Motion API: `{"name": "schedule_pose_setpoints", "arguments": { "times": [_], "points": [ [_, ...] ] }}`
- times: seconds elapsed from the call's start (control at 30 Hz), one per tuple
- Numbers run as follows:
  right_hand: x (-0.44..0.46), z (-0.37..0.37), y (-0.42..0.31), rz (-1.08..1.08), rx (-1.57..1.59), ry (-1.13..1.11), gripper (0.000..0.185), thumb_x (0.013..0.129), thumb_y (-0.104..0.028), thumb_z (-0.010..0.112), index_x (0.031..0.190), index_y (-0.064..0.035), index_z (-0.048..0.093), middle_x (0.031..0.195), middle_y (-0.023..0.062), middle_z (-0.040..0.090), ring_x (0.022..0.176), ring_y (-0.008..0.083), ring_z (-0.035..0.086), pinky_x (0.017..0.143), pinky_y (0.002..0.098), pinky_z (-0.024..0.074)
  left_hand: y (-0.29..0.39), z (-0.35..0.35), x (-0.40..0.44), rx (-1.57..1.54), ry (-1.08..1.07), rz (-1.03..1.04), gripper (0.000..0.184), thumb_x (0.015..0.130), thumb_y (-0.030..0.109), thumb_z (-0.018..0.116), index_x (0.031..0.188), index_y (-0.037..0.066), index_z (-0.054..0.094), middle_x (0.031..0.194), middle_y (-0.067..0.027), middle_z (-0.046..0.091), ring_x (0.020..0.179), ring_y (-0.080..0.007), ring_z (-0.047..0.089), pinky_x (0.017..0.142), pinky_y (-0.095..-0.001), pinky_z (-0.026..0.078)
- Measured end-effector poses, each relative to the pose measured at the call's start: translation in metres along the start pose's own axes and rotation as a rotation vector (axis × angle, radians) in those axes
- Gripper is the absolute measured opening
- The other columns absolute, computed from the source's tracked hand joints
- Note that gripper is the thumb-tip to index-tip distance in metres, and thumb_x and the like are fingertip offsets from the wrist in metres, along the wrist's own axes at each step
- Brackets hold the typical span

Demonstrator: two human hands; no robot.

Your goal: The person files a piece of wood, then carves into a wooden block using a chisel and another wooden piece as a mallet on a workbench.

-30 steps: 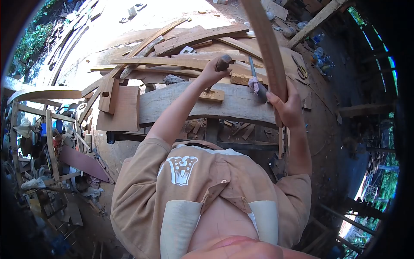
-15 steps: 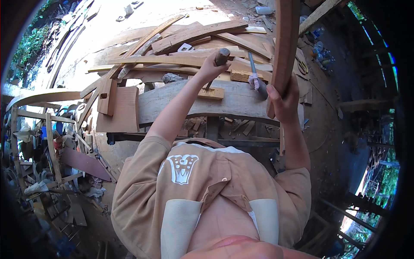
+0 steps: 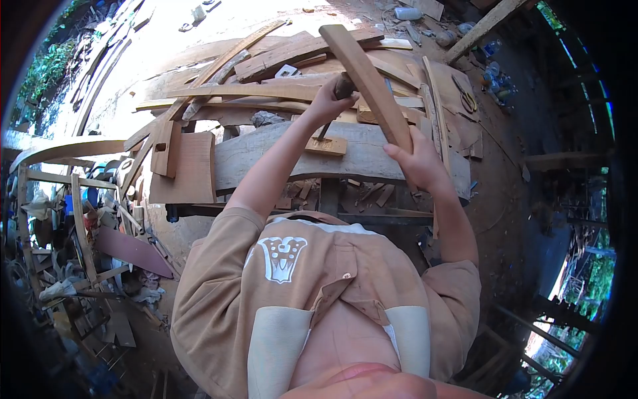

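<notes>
My left hand (image 3: 325, 104) is wrapped round the handle of a chisel (image 3: 343, 86), which stands nearly upright. Its tip meets a small wooden block (image 3: 327, 145) lying on a thick grey plank (image 3: 256, 154). Gripped near its lower end in my right hand (image 3: 424, 161) is a long wooden bar (image 3: 369, 85), tilted up to the left. The bar's side crosses close by the chisel's handle; whether they touch I cannot tell. Behind the bar, another yellowish block (image 3: 366, 114) is partly hidden.
Several boards and strips (image 3: 292, 60) are piled beyond the plank. At its left end rest a flat board (image 3: 189, 169) and a mortised piece (image 3: 165, 149). Scissors (image 3: 468, 101) lie to the right, with plastic bottles (image 3: 493, 73) farther out. A wooden frame (image 3: 80, 219) stands at left.
My right hand has swung the wooden bar from upright on the right to a leftward tilt, its upper part now by the chisel's handle. My left hand and the block have hardly moved.
</notes>
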State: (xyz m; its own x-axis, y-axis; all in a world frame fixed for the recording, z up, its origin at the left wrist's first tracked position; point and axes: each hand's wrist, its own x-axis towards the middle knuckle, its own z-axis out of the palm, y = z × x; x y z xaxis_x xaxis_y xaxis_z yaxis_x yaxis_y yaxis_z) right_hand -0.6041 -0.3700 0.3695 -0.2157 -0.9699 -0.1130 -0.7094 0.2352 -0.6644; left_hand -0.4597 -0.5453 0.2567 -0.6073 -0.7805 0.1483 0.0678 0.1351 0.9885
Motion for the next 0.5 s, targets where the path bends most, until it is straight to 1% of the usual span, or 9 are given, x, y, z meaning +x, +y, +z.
{"name": "schedule_pose_setpoints", "arguments": {
  "times": [0.03, 0.07, 0.13, 0.2, 0.27, 0.33, 0.4, 0.43, 0.5],
  "points": [
    [0.001, -0.007, -0.004, 0.103, 0.054, -0.028, 0.058, 0.070, -0.039, 0.065, 0.107, 0.0033, 0.051, 0.086, 0.0184, 0.059, 0.080, 0.0266, 0.058, 0.072, 0.0344, 0.0447, -0.002, 0.001, -0.003, 0.001, -0.005, -0.003, 0.029, 0.074, 0.019, 0.066, 0.096, 0.005, 0.052, 0.074, 0.0006, 0.052, 0.067, -0.0064, 0.046, 0.059, -0.0237, 0.040],
    [0.002, -0.013, -0.006, 0.099, 0.054, -0.022, 0.058, 0.070, -0.039, 0.065, 0.107, 0.0033, 0.051, 0.086, 0.0184, 0.059, 0.080, 0.0266, 0.058, 0.072, 0.0344, 0.0447, -0.002, 0.001, -0.003, 0.006, 0.042, -0.009, 0.028, 0.075, 0.019, 0.066, 0.094, 0.005, 0.051, 0.073, 0.0008, 0.051, 0.066, -0.0065, 0.045, 0.059, -0.0237, 0.040],
    [0.001, -0.023, -0.010, 0.000, 0.077, 0.117, 0.053, 0.070, -0.039, 0.065, 0.101, 0.0033, 0.053, 0.085, 0.0171, 0.059, 0.077, 0.0245, 0.058, 0.070, 0.0330, 0.0450, -0.003, -0.001, 0.000, 0.006, 0.091, -0.020, 0.027, 0.075, 0.018, 0.065, 0.093, 0.005, 0.051, 0.072, 0.0010, 0.051, 0.066, -0.0066, 0.045, 0.059, -0.0237, 0.040],
    [-0.006, -0.022, -0.019, -0.016, 0.167, 0.142, 0.049, 0.071, -0.037, 0.065, 0.098, 0.0022, 0.053, 0.085, 0.0159, 0.059, 0.075, 0.0217, 0.058, 0.068, 0.0315, 0.0451, -0.005, -0.006, 0.000, 0.018, 0.104, -0.005, 0.024, 0.075, 0.020, 0.066, 0.083, 0.005, 0.050, 0.067, 0.0031, 0.049, 0.062, -0.0035, 0.044, 0.055, -0.0205, 0.036],
    [-0.007, -0.011, -0.013, -0.216, 0.268, 0.284, 0.046, 0.072, -0.035, 0.064, 0.097, 0.0010, 0.052, 0.083, 0.0148, 0.059, 0.074, 0.0191, 0.058, 0.066, 0.0301, 0.0451, -0.003, -0.005, -0.001, 0.003, 0.122, 0.037, 0.024, 0.075, 0.020, 0.067, 0.082, 0.005, 0.050, 0.066, 0.0023, 0.048, 0.061, -0.0038, 0.043, 0.053, -0.0201, 0.036],
    [-0.007, 0.003, -0.001, -0.227, 0.245, 0.286, 0.051, 0.071, -0.037, 0.065, 0.100, 0.0020, 0.050, 0.081, 0.0153, 0.059, 0.073, 0.0222, 0.058, 0.067, 0.0315, 0.0454, -0.005, -0.006, 0.000, 0.026, 0.108, 0.081, 0.023, 0.075, 0.020, 0.067, 0.082, 0.006, 0.050, 0.067, 0.0020, 0.048, 0.061, -0.0043, 0.044, 0.054, -0.0205, 0.036],
    [-0.006, 0.006, 0.002, -0.038, -0.072, 0.021, 0.055, 0.069, -0.040, 0.065, 0.101, 0.0031, 0.050, 0.080, 0.0166, 0.058, 0.072, 0.0257, 0.057, 0.068, 0.0332, 0.0451, -0.006, -0.006, 0.001, 0.000, 0.126, 0.074, 0.023, 0.075, 0.021, 0.067, 0.082, 0.006, 0.050, 0.067, 0.0021, 0.048, 0.062, -0.0048, 0.044, 0.055, -0.0211, 0.037],
    [-0.006, -0.004, -0.011, 0.030, -0.030, 0.012, 0.058, 0.069, -0.041, 0.066, 0.101, 0.0039, 0.050, 0.081, 0.0179, 0.058, 0.073, 0.0282, 0.057, 0.069, 0.0349, 0.0448, -0.007, -0.006, 0.000, -0.025, 0.139, 0.064, 0.023, 0.075, 0.021, 0.067, 0.082, 0.006, 0.050, 0.068, 0.0022, 0.048, 0.062, -0.0053, 0.044, 0.057, -0.0217, 0.038],
    [0.000, -0.017, -0.016, -0.021, 0.009, 0.064, 0.057, 0.069, -0.041, 0.066, 0.101, 0.0038, 0.050, 0.081, 0.0180, 0.058, 0.073, 0.0279, 0.058, 0.069, 0.0350, 0.0449, -0.010, -0.010, 0.003, -0.004, 0.139, 0.072, 0.023, 0.075, 0.021, 0.067, 0.082, 0.006, 0.050, 0.068, 0.0022, 0.049, 0.062, -0.0055, 0.044, 0.058, -0.0220, 0.038]
  ]
}}
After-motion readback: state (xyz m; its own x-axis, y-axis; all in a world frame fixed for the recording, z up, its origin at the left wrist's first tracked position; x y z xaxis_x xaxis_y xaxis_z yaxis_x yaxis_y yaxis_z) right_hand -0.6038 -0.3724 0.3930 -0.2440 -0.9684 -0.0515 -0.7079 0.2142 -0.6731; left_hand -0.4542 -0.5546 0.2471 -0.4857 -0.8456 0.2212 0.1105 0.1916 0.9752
